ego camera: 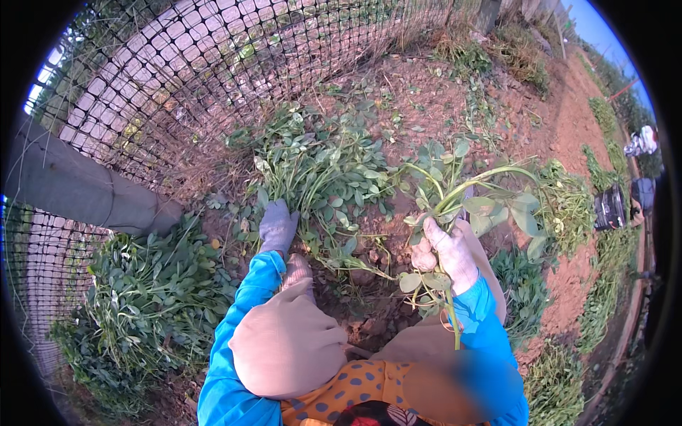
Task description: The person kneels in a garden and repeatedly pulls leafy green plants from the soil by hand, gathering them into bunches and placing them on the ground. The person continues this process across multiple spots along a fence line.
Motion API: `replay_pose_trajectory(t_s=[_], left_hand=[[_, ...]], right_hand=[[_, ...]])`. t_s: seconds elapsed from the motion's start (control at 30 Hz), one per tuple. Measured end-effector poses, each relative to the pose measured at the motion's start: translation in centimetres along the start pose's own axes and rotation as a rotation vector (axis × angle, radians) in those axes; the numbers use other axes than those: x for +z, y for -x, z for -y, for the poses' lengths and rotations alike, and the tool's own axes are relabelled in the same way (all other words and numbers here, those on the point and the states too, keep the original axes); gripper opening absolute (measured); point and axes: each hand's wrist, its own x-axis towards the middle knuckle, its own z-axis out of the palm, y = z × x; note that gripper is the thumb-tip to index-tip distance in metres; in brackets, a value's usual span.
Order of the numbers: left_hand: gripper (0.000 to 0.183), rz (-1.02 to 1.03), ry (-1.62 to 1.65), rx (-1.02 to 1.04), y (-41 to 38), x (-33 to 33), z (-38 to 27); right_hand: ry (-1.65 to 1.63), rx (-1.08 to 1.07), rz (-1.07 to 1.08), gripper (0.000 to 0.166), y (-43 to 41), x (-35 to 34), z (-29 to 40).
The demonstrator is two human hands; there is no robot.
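My right hand (pixel 452 247), in a pale glove, grips an uprooted peanut plant (pixel 458 202) by its lower stems. Light-coloured pods (pixel 423 256) hang beside its thumb, and leafy stems arch over to the right. My left hand (pixel 278 223), in a grey glove, reaches to the near edge of a heap of green peanut plants (pixel 325 165) lying on the soil. Its fingertips meet the leaves there, and whether they hold any stems cannot be told. Loose brown soil (pixel 367 319) shows between my knees.
Black plastic mesh fencing (pixel 213 58) runs along the left and top, with a grey post (pixel 85 181) leaning in from the left. Another plant heap (pixel 154 298) lies at lower left. More cut plants (pixel 567 207) line the right side, near a black container (pixel 610 207).
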Motion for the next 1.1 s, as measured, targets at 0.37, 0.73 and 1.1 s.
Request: replay_pose_trajectory(t_s=[0.37,0.73,1.1], left_hand=[[0.013,0.155,1.139,-0.142,-1.8,-3.9,2.1],[0.009,0.496,1.448,-0.006,5.6,-9.1,-5.2],[0.018,0.593,0.513,1.177,9.2,-5.0,-6.7]], right_hand=[[0.066,0.045,-0.022,0.018,0.0,0.2,-0.5],[0.233,-0.032,-0.024,0.029,-1.5,0.7,-4.1],[0.473,-0.147,0.017,0.035,-2.4,1.4,-8.7]])
